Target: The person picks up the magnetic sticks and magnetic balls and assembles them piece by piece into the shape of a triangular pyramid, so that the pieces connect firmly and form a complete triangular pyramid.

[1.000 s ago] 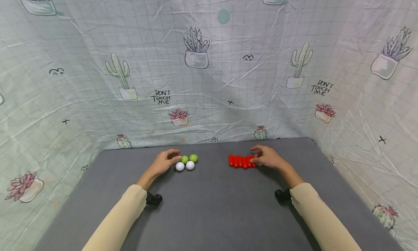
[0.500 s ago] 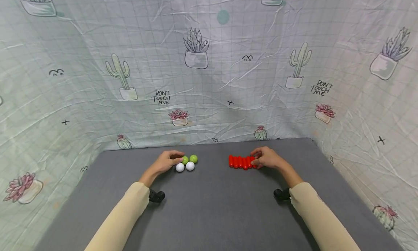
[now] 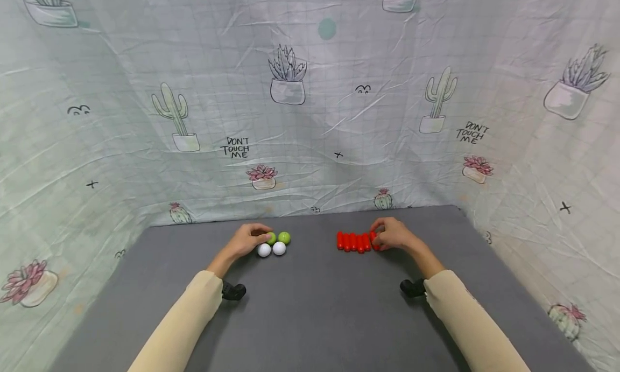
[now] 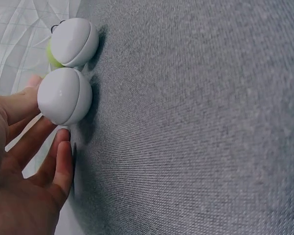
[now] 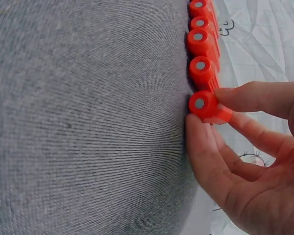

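My left hand [image 3: 244, 240] pinches the left of two green balls [image 3: 272, 239], thumb in front and index finger behind. In the left wrist view a white ball [image 4: 63, 96] hides that grip, and the lower fingers [image 4: 63, 164] are bent beside it near the table. The second green ball [image 3: 284, 238] and second white ball [image 3: 279, 248] sit close by on the right. My right hand [image 3: 393, 233] pinches the end red stick [image 5: 209, 106], which has a silver disc in its end, between thumb and fingers. Several like red sticks [image 3: 353, 241] lie side by side to its left.
The grey table [image 3: 310, 302] ends at a fabric backdrop [image 3: 334, 108] printed with potted plants, which rises behind and along both sides. A black wrist mount [image 3: 234, 292] hangs below the left sleeve and another black mount [image 3: 411, 288] below the right.
The left hand has moved slightly right and closed onto the green ball. The right hand's fingers have closed round the end stick, and a small gap now separates it from the row.
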`<state>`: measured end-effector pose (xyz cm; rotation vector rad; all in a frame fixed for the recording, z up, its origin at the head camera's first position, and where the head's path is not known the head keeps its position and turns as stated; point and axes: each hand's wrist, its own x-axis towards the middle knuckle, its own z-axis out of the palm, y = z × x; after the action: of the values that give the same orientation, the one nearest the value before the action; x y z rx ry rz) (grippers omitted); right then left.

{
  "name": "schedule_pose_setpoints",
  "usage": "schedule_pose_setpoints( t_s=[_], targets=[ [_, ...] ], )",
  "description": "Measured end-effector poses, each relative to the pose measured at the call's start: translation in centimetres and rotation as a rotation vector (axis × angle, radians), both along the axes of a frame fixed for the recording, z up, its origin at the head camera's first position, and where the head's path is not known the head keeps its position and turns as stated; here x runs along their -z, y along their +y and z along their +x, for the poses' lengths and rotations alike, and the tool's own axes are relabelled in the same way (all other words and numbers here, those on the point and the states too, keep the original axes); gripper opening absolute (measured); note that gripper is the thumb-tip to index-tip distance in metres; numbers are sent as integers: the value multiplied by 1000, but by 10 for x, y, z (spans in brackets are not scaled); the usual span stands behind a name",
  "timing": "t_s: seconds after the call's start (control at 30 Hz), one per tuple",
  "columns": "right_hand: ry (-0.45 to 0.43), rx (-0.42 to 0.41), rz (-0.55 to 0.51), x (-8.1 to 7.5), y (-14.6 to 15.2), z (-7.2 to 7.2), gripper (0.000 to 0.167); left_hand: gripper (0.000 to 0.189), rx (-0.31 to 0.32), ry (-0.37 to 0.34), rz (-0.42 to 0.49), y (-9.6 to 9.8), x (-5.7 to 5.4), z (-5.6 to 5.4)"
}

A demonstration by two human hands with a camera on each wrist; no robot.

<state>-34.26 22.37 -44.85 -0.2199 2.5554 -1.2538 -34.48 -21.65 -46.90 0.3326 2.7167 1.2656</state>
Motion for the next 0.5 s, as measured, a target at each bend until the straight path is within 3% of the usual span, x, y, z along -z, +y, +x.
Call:
schedule_pose_setpoints(
  t_s=[0.2, 0.37, 0.5],
  targets=[
    [-4, 42, -18, -1, 0, 1, 42, 37, -56, 12, 81, -3, -1, 4],
    [-9, 41, -60, 0, -1, 1, 44, 37, -126, 17, 167, -9, 5, 9],
    [-7, 47, -57, 1, 2, 3, 45, 38, -143, 6, 244, -12, 8, 13]
  ],
)
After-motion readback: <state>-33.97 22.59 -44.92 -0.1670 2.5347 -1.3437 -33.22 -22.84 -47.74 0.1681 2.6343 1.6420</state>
